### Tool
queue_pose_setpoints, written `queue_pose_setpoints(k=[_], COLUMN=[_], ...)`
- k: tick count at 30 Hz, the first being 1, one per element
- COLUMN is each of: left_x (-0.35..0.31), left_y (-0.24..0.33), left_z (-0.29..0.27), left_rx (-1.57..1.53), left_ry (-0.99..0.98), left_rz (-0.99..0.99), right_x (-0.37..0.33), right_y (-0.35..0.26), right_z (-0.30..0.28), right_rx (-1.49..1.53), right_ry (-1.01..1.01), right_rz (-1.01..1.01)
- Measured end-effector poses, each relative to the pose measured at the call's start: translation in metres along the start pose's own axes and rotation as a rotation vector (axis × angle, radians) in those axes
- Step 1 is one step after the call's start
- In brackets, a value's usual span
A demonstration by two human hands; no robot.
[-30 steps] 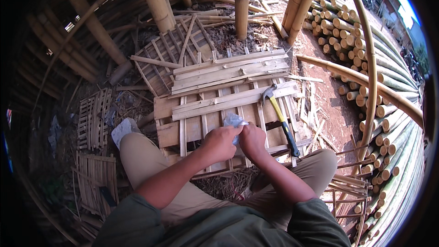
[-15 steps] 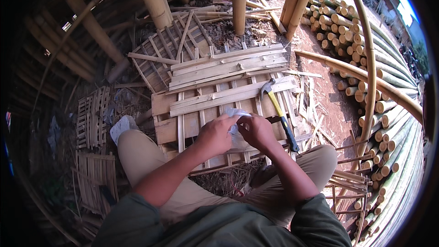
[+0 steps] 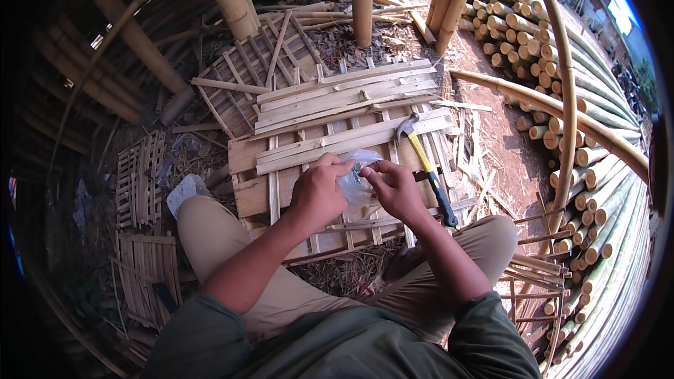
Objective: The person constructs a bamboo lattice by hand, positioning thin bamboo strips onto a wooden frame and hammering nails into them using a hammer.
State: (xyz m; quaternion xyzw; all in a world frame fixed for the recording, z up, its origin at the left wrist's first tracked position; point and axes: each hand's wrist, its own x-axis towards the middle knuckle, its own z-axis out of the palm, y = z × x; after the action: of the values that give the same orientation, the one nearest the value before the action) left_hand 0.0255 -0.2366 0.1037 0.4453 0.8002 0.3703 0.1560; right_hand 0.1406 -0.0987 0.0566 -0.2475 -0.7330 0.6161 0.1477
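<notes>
A clear plastic bag [image 3: 359,195] is held between my two hands above the slatted wood, its mouth spread open. Small dark pieces [image 3: 356,173], too small to name, show inside it. My left hand [image 3: 321,188] grips the bag's left edge, with the index finger reaching along the rim. On the other side, my right hand [image 3: 394,189] pinches the right edge, thumb and fingertips at the opening. Just right of that hand lies a claw hammer [image 3: 427,161] with a yellow and black handle, its head pointing away from me.
Beneath the bag is a wooden slat panel [image 3: 281,193] with loose planks [image 3: 344,102] across its far part. Bamboo posts [image 3: 362,3] stand beyond. Stacked bamboo poles [image 3: 597,189] fill the right, and a curved pole [image 3: 567,98] rises before them. Small slatted pieces [image 3: 144,179] lie left.
The bag's mouth has been pulled wider, so its contents now show. My right hand has turned and its fingertips have come to the opening. The hammer stays put.
</notes>
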Motion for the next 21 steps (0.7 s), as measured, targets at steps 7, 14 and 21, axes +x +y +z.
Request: queue_pose_setpoints(k=[7,14,21], left_x=[0.008,0.013,0.018], left_y=[-0.021,-0.017,-0.020], left_z=[0.003,0.002,0.003], left_rx=[-0.018,-0.280,-0.739], left_ry=[0.151,0.036,0.240], left_rz=[0.071,0.136,-0.020], right_x=[0.003,-0.004,-0.005], right_y=[-0.003,-0.010,-0.027], right_z=[0.000,-0.002,-0.022], right_rx=[0.167,0.108,0.034], right_ry=[0.036,-0.010,0.032], right_rz=[-0.087,-0.087,-0.187])
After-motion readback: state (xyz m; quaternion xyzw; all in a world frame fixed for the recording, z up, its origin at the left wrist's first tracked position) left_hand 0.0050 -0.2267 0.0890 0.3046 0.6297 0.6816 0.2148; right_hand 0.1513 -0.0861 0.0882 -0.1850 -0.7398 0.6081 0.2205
